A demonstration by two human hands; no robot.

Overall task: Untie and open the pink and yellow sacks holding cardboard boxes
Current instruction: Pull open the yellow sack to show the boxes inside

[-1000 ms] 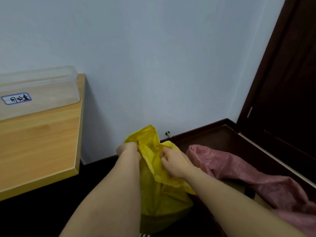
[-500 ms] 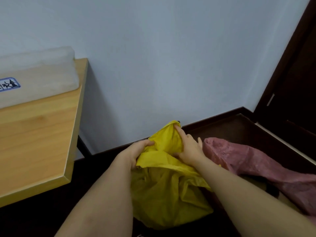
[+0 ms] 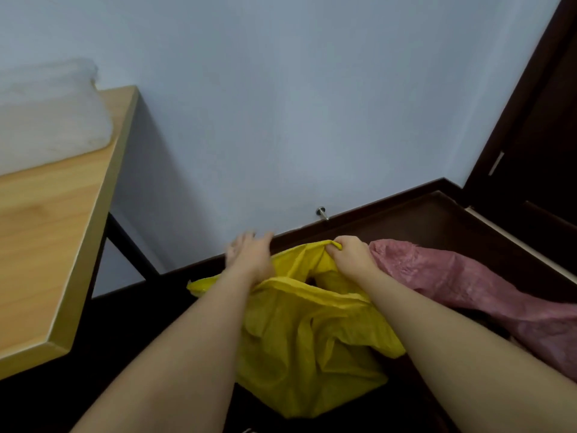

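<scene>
The yellow sack stands on the dark floor between my forearms, and its mouth gapes with a dark gap in the middle. My right hand grips the far rim of the sack in a bunched fold. Blurred, with its fingers spread and straight, my left hand hovers over the sack's left rim and holds nothing that I can see. The pink sack lies crumpled just to the right, touching the yellow one. No cardboard box shows.
A wooden table with a dark metal leg juts in from the left, and a clear plastic container sits on it. The pale wall has a dark skirting and a metal door stop. A dark door closes off the right.
The sack's mouth has been pulled wider. My left hand has let go of the yellow fabric and spread its fingers. My right hand has shifted to a grip on the far rim.
</scene>
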